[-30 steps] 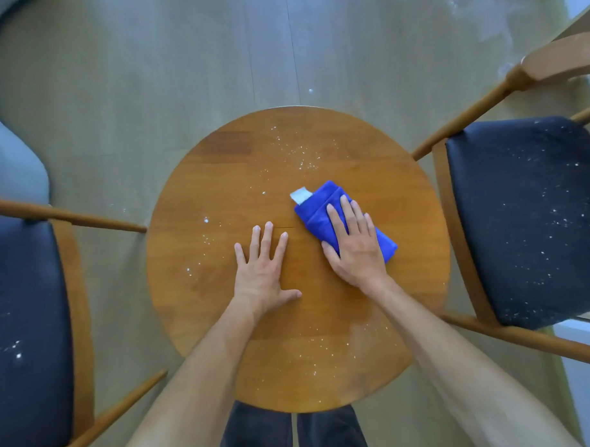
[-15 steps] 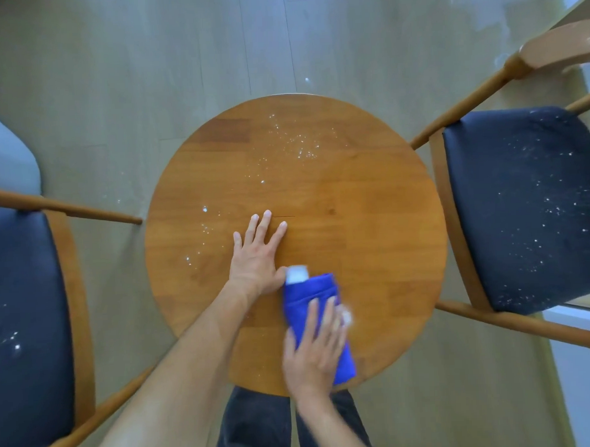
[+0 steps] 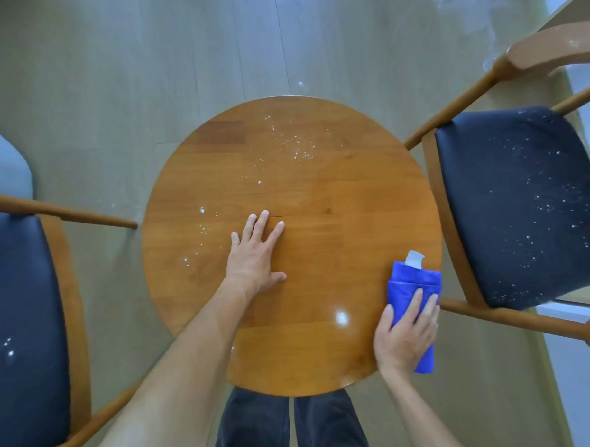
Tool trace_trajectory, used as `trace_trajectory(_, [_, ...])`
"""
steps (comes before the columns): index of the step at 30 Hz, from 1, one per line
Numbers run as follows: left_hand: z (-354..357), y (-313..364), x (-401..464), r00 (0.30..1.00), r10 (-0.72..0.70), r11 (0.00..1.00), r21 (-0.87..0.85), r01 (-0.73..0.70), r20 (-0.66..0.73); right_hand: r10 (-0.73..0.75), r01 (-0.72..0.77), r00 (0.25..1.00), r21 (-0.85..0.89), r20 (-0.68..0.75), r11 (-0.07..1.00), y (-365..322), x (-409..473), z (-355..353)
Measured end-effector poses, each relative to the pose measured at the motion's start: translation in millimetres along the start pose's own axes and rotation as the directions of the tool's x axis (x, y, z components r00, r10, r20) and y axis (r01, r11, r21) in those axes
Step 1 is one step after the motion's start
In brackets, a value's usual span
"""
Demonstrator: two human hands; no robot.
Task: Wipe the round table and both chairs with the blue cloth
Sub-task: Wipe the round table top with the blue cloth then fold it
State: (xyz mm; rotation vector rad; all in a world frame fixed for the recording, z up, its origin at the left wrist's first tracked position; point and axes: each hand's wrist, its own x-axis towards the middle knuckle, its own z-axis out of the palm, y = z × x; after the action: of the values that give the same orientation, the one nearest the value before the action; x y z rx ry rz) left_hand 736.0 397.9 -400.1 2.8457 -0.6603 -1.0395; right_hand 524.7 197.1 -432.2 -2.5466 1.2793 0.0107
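Note:
A round wooden table (image 3: pixel 335 175) fills the middle of the head view, with white specks at its far part and left of centre. My left hand (image 3: pixel 256 254) lies flat on the tabletop near the centre, fingers straight. At the table's near right edge my right hand (image 3: pixel 406 336) presses flat on the folded blue cloth (image 3: pixel 411 281), which has a white tag at its far end. The right chair (image 3: pixel 520 198) has a dark seat dotted with white specks. The left chair (image 3: pixel 22 299) has a dark seat with a few specks.
Light wooden floor (image 3: pixel 148 78) surrounds the table, with some white specks just beyond the far edge. My dark trouser legs (image 3: pixel 287 427) show below the table's near rim. A pale grey object (image 3: pixel 4 166) sits at the far left.
My right hand has swept the cloth from the table's near centre edge across to the near right edge. The left hand has stayed flat in place.

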Motion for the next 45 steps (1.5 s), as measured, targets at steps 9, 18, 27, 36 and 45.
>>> trace_trajectory(9, [-4,-5,-1,1.0,0.018,0.999,-0.04,-0.019,-0.014,-0.828,0.848,0.469,0.106,0.309,0.52,-87,-145,35])
trace_trajectory(18, [-2,-5,-1,1.0,0.03,1.0,0.001,-0.03,0.0,-0.259,0.259,0.964,0.019,0.059,0.966,1,62,-6])
trace_trajectory(27, [0,-15,-4,0.995,0.091,0.996,0.026,-0.09,-0.046,-0.429,0.43,0.898,0.014,0.098,0.903,-135,-69,47])
trace_trajectory(36, [-1,-23,-6,0.992,0.104,0.991,-0.081,-0.109,-0.064,-0.279,0.28,0.957,0.0,0.077,0.96,-16,41,2])
trace_trajectory(45, [-10,-47,-19,0.968,0.019,0.875,-0.465,-0.138,-0.252,-0.36,0.344,0.905,0.108,0.227,0.933,-190,-163,52])
